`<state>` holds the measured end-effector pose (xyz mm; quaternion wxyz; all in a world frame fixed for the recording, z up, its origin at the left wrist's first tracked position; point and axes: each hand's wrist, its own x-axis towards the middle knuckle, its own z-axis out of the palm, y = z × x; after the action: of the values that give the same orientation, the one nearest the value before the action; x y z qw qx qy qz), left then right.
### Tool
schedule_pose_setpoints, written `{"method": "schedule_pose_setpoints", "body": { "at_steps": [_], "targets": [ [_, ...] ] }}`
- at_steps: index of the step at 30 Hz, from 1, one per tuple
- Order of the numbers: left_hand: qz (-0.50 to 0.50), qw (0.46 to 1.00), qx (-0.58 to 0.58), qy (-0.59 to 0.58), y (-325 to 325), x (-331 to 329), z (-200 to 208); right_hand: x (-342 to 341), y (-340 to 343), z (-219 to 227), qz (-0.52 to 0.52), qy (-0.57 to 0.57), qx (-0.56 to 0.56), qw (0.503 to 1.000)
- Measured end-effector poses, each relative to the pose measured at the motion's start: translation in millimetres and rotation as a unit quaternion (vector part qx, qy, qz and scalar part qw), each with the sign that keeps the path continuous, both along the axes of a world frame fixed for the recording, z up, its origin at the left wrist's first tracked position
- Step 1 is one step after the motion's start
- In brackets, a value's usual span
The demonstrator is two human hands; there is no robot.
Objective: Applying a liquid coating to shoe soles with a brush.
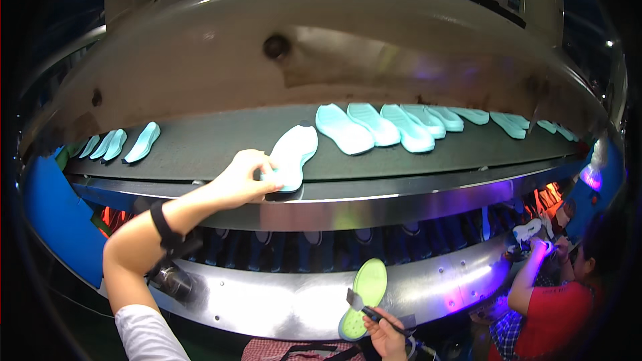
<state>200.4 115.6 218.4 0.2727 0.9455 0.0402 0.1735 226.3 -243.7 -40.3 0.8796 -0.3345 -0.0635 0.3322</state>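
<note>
At the front edge of the dark belt, my left hand (pixel 244 177) pinches the near end of a pale blue shoe sole (pixel 294 150). That sole's far end points away over the belt; whether it touches the belt I cannot tell. Lower down, the fingers of my right hand (pixel 388 334) are closed round the dark handle of a flat brush (pixel 364 306), its head pointing up and left. A yellow-green shoe sole (pixel 372 277) is beside and beneath the brush, over the metal ledge. Whether my right hand also touches this sole is unclear.
More pale blue soles (pixel 344 130) lie on the belt (pixel 221 140) to the right, several others (pixel 142 144) to the left. A brown curved hood (pixel 401 40) hangs low above it. A metal ledge (pixel 267 301) runs below. At right, a person in red (pixel 552 314) handles pale pieces.
</note>
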Motion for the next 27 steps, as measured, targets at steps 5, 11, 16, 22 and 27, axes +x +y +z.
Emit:
{"method": "schedule_pose_setpoints", "body": {
  "at_steps": [5,11,16,22,27],
  "targets": [
    [0.075,0.805,-0.460,-0.367,-49,-79,-43,-5,-2,6,-0.065,0.033,0.033,0.997],
    [-0.037,0.746,-0.661,-0.075,-40,-116,-100,-3,-1,39,-0.115,-0.079,-0.034,0.990],
    [-0.240,0.456,-0.857,0.020,-101,-156,-188,-9,12,51,-0.075,-0.094,-0.037,0.992],
    [-0.160,0.464,-0.871,0.025,-147,-153,-285,-39,38,48,0.012,-0.109,-0.088,0.990],
    [-0.154,0.364,-0.917,-0.045,-161,-154,-261,-50,70,27,0.099,-0.149,-0.187,0.966]
  ]
}}
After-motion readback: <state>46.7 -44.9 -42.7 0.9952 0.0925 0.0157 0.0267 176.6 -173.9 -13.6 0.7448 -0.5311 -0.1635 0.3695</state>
